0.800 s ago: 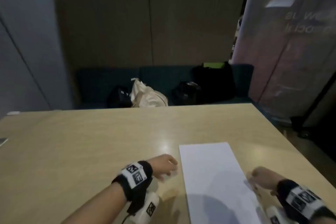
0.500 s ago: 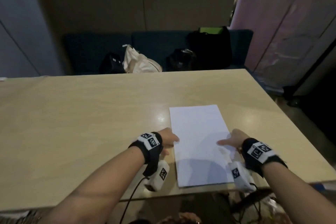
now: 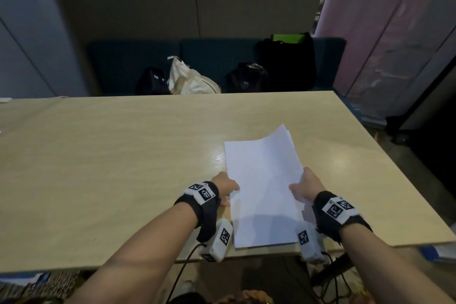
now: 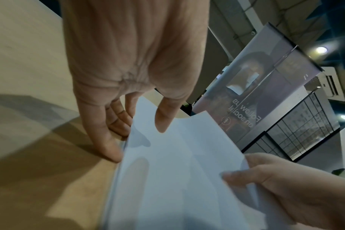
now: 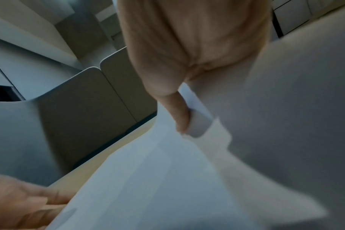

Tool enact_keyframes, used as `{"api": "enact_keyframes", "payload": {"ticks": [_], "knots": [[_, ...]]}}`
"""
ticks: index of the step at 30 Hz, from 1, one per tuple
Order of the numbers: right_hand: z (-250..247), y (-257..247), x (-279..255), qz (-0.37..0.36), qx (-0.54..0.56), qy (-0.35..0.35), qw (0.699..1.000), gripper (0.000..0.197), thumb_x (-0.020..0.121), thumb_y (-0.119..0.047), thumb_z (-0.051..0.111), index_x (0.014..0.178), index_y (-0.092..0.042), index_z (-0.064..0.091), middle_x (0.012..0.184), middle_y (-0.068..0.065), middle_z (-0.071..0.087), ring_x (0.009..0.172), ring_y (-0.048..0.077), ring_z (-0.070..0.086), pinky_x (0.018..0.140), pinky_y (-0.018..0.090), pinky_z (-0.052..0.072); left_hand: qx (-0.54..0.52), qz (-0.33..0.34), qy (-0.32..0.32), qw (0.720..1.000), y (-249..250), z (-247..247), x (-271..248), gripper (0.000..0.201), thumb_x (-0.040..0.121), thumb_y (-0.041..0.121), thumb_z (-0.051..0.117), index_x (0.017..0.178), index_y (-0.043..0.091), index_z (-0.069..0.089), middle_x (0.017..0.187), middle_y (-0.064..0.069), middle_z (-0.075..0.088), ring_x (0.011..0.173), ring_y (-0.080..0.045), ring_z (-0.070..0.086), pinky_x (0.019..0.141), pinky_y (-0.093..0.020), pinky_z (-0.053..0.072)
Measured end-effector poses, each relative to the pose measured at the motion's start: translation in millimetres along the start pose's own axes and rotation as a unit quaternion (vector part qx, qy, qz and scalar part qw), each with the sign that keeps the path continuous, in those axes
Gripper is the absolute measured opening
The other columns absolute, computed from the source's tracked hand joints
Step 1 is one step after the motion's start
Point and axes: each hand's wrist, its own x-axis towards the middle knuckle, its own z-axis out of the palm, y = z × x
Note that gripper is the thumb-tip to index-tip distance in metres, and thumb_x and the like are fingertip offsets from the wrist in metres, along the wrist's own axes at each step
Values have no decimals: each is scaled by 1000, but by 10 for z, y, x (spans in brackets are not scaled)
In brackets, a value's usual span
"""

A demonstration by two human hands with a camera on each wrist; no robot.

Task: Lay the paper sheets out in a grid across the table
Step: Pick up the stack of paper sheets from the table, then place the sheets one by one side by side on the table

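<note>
While the broad left half of the counter shows only bare wood grain, no sheet lies anywhere on its own, so by my reading the grid has not been started at all.

Moving right, the left hand sits at the left edge of the paper stack, low and centre in the head view. From the left wrist view its thumb lies on top of the sheets while the fingers curl down beside and under the edge, so it is pinching the stack there, fingertips close to the counter.

The stack itself is right of centre in the frame, reaching to the near edge of the counter. Its left side looks flat on the wood; its right side and far right corner are raised and bowed, and several sheet edges fan apart at that far corner.

Further right, the right hand grips the right edge, thumb on top and fingers beneath as far as the blurred right wrist view allows; how many sheets it holds I cannot tell.

Everything is left to do: one sheet must be separated, carried to a first cell, and the same repeated across the counter. Bags sit on the bench at the upper middle of the frame, away from the work.
</note>
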Motion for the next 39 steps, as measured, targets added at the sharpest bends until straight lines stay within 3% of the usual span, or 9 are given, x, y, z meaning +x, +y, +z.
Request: {"api": "enact_keyframes", "payload": {"ticks": [3,6,10,16,20,24,33,36,39], "knots": [[-61,-34,-110,-61,146,29,987,30,88,-4,56,117,-2,48,107,11,58,90,25,56,74,30,46,-43,3,2,999,-31,-57,-8,19,92,8,51,74,14,45,72,-1,40,60,-12,41,54,-26,37],[-192,-163,-174,-113,261,13,959,26,87,2,57,112,-5,51,105,10,62,75,16,64,55,15,52,-76,21,13,997,-34,-152,-6,19,92,23,54,77,12,49,70,-1,45,50,-10,46,50,-24,34],[-264,-369,-128,-158,334,-27,929,27,87,2,58,111,-9,53,101,7,66,69,4,69,60,15,55,-185,42,13,982,-20,-274,28,51,88,37,59,123,1,50,117,-15,64,93,-28,64,63,-30,53],[-168,-590,-10,-164,303,36,938,26,90,-3,51,115,-6,57,115,13,66,92,26,65,79,31,55,-276,135,-10,952,96,-558,-119,37,93,4,51,130,-2,51,126,-17,60,100,-29,62,81,-32,52],[-108,-687,14,-150,257,118,947,42,90,-4,54,132,-6,48,113,7,58,88,16,53,70,10,42,-273,171,41,946,164,-636,-134,35,90,2,54,125,-1,53,125,-18,61,94,-28,65,81,-38,54],[-42,-706,14,-167,227,146,948,44,90,-4,53,134,-8,49,124,7,56,100,13,47,85,21,37,-288,175,92,937,162,-638,-114,27,86,4,62,113,4,59,122,-18,64,103,-31,63,96,-45,49],[30,-667,135,-126,348,226,901,11,78,-4,69,76,-14,64,72,2,61,71,20,58,69,28,50,-370,197,124,899,154,-530,-103,15,78,1,70,85,12,63,101,-13,67,97,-30,64,94,-43,50],[-26,-636,201,-108,376,229,891,9,77,-3,71,74,-8,63,65,0,58,62,15,54,58,8,46,-356,213,140,899,161,-507,-66,10,82,8,68,85,15,63,97,-7,68,89,-25,65,85,-36,53],[-39,-594,311,-94,379,226,893,13,79,-6,69,74,-12,60,66,0,54,65,18,52,62,19,46,-318,221,165,907,208,-510,-24,13,87,18,63,98,11,63,104,-10,67,90,-24,63,83,-32,49]]}}
